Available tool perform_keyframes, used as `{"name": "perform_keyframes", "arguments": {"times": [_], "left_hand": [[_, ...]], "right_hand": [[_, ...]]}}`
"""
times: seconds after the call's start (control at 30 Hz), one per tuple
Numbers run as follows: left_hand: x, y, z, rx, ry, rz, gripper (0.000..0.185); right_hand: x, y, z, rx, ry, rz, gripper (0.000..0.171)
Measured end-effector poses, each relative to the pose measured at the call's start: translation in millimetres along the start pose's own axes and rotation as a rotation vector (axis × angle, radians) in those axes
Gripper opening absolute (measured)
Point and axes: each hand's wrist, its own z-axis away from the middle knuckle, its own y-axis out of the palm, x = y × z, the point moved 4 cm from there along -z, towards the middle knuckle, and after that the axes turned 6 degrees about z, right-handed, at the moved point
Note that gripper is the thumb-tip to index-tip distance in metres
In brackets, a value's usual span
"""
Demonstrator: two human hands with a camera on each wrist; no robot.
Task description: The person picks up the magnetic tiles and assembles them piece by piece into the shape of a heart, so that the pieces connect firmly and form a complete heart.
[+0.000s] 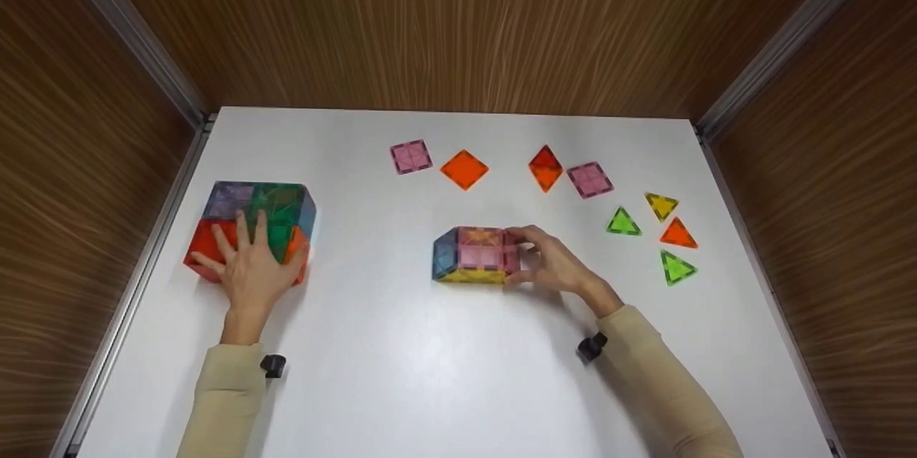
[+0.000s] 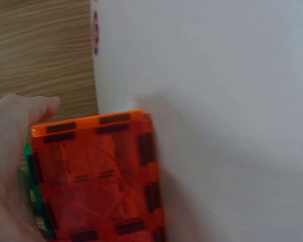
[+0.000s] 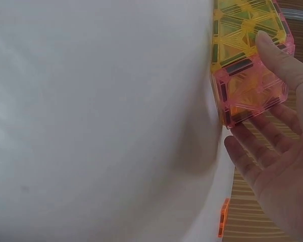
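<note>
Two translucent tile boxes [image 1: 476, 255], pink, yellow, blue panels

You have a white table top [image 1: 401, 372] before you, walled by wood-grain panels. On its left side sits a large box of translucent magnetic tiles [image 1: 251, 218], red, green, purple and blue. Near the middle stands a smaller box of pink, yellow and blue tiles [image 1: 469, 255]. Flat along the far part lie two pink square tiles [image 1: 411, 156] [image 1: 589, 180] and two orange square tiles [image 1: 464, 169] [image 1: 545, 167]. To the right lie four triangles: two green [image 1: 622, 222] [image 1: 675, 268], one yellow [image 1: 660, 206], one orange [image 1: 677, 234].
</note>
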Motion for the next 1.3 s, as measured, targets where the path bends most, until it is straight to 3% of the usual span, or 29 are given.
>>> {"name": "perform_keyframes", "arguments": {"times": [0.47,0.97,1.07,1.17,1.23,1.3], "left_hand": [[-11.2,3.0,-4.5,-0.025,0.029,-0.035,0.082],[-40.0,27.0,-12.7,0.046,0.040,-0.049,0.087],[-46.4,28.4,-8.4,-0.011,0.114,-0.033,0.088],[-62.5,32.8,1.7,-0.062,0.263,0.024,0.085],[-78.5,40.7,10.6,-0.011,0.366,0.080,0.083],[-94.8,52.5,19.8,0.106,0.437,0.148,0.086]], "right_hand": [[2,0,0,-0.005,-0.025,0.006,0.085],[24,19,-28,0.060,-0.048,0.037,0.087],[28,23,-34,0.074,-0.065,0.049,0.088],[33,25,-40,0.086,-0.103,0.062,0.088],[35,26,-43,0.091,-0.120,0.065,0.088],[38,27,-46,0.100,-0.131,0.069,0.089]]}}
